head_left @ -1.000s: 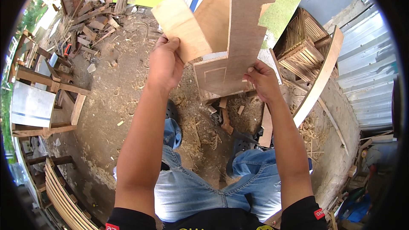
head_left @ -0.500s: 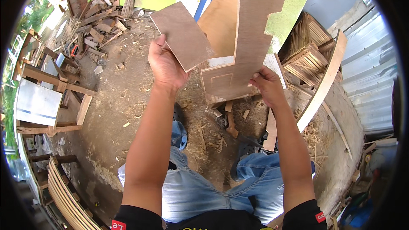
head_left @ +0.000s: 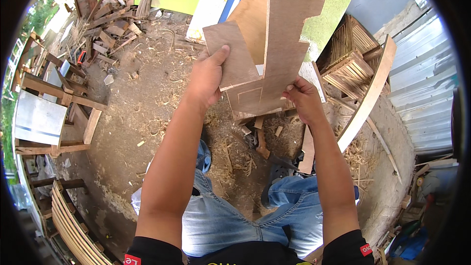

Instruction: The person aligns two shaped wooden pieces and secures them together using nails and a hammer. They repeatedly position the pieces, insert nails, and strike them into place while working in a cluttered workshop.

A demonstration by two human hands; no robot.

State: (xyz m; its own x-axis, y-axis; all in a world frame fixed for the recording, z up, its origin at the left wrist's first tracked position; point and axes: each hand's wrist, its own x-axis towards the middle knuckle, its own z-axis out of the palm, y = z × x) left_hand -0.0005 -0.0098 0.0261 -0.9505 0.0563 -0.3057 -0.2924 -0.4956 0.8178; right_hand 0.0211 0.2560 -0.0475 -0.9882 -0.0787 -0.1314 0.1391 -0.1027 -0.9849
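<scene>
My left hand (head_left: pixel 208 73) is closed on a small four-sided piece of brown plywood (head_left: pixel 230 49), thumb on its face and fingers behind it. My right hand (head_left: pixel 305 99) pinches the lower right edge of a larger plywood panel (head_left: pixel 289 29), which has an L-like outline and notches along its right side. A small rectangle is drawn near the panel's lower left corner. The small piece's lower edge lies along the panel's inner corner, seemingly touching or overlapping it. Behind both leans a lighter plywood sheet (head_left: pixel 252 19).
Wood scraps (head_left: pixel 115 27) lie heaped at the far left beside a broom (head_left: pixel 145 2). Wooden frames (head_left: pixel 73 98) stand at the left. A slatted wooden crate (head_left: pixel 351 66) and a curved board (head_left: pixel 370 91) are at the right. A wooden-handled tool (head_left: pixel 262 147) lies among shavings near my feet.
My left hand has brought the small plywood piece right and down, turning it more upright, into the larger panel's inner corner. The panel has shifted slightly left in view.
</scene>
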